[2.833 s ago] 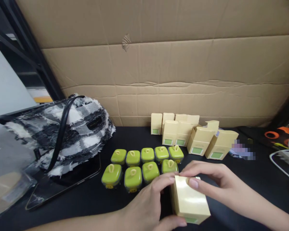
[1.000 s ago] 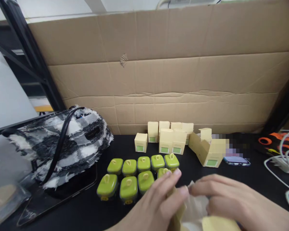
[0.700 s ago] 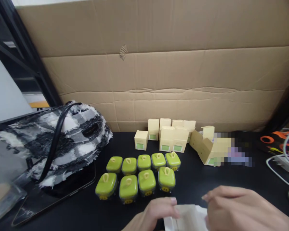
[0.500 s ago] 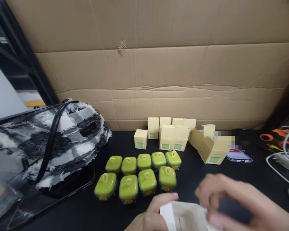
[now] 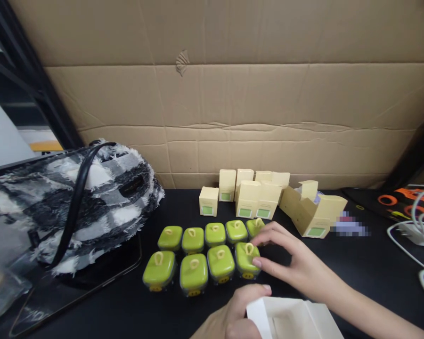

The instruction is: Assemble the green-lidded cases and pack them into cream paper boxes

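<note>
Two rows of small containers with green lids (image 5: 193, 272) and yellow loops stand on the black table (image 5: 120, 310). My left hand (image 5: 242, 310) holds an open white box (image 5: 293, 318) at the bottom edge, its mouth facing up. My right hand (image 5: 286, 252) reaches over the right end of the rows. Its thumb and fingers are apart around the front right container (image 5: 247, 259), with the thumb at the lid's edge. The fingers partly cover the back right container (image 5: 255, 228).
Behind the containers stand several cream boxes (image 5: 227, 186), and an opened one (image 5: 316, 216) is to their right. A black-and-white bag (image 5: 120, 188) lies at the left. White cables (image 5: 406, 247) and an orange-and-black item (image 5: 403, 202) are at the right.
My right hand has left the white box and moved forward and left to the front right container. My left hand still holds the box. The view has shifted slightly.
</note>
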Tool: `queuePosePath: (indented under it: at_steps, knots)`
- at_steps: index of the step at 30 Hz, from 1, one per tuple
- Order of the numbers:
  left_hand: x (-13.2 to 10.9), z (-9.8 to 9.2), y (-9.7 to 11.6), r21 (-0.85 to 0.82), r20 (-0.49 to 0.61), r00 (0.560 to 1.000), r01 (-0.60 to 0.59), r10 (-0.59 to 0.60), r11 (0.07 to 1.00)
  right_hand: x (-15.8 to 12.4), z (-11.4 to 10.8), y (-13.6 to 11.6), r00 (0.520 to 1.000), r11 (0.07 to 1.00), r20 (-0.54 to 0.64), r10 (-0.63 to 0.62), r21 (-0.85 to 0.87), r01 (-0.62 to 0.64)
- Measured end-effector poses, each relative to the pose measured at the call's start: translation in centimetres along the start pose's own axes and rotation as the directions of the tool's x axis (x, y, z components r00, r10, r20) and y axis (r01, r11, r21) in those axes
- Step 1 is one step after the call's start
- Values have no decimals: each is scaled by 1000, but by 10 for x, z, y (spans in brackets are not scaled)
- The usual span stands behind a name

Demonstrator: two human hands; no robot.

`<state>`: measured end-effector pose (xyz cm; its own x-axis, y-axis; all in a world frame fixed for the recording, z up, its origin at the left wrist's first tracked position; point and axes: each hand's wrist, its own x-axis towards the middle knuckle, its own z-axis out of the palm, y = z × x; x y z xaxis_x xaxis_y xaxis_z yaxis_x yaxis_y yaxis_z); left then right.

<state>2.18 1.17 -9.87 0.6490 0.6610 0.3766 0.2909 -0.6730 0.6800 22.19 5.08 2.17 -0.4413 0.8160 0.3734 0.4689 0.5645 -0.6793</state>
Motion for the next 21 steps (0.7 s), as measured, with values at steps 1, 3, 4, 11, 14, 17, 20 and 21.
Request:
queuePosePath:
  at_steps: [1,3,4,11,14,17,20,21]
  knots:
    - [0,1,0,14,-2,1000,-23,23,1000,-1,1,-1,1000,1000,1,4,10,-4]
    - [1,1,0,22,-1,998,-65,65,998,-2,2,-2,1000,999,15,13,35,-14]
    - [1,1,-1,18,-1,997,-77,77,997,-3,2,-2,999,999,28,19,49,-20]
    - [-2,-6,4,-65,18,999,-43,44,997,-18,-6,5,991,992,92,95,74,-102]
    - [0,-11,8,-132,10,1000,-2,3,991,-18,-12,5,979,977,70,190,86,-196]
    - [6,-20,14,-112,-107,987,-131,119,985,-16,-20,1,982,984,-95,162,92,-154]
    - [15,-29,24,-103,-220,949,-253,226,962,-16,-27,-10,943,997,-330,32,71,-9]
    - [17,-31,27,-112,-229,943,-273,243,955,-17,-28,-15,924,998,-382,-10,54,33]
